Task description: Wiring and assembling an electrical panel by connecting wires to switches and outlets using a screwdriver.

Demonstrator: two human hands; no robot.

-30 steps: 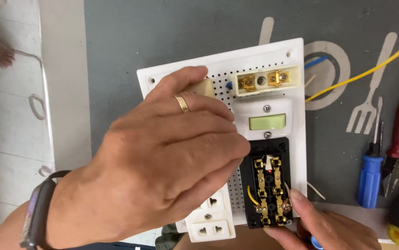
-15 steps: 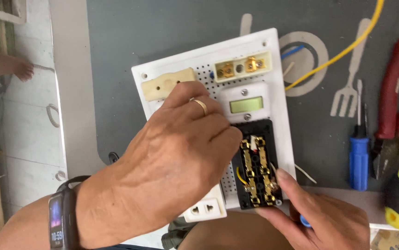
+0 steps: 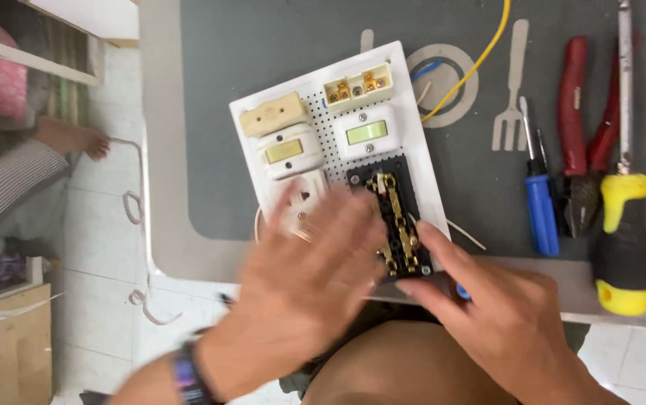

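while blurred left hand (image 3: 304,277) covers perforated white board (image 3: 405,90), right hand (image 3: 503,322) touches black socket (image 3: 394,217).

Single head-worn view, looking almost straight down from above onto the near edge of the grey worktop (image 3: 278,45). Close in: white perforated board (image 3: 315,105) near frame centre, left hand (image 3: 300,292) and right hand (image 3: 503,322) entering from the bottom edge. Tools along the right side, red pliers (image 3: 585,127) cut off by the top edge. Tiled floor (image 3: 98,247) visible down the left, beyond the worktop's edge. No second view to share the scene.
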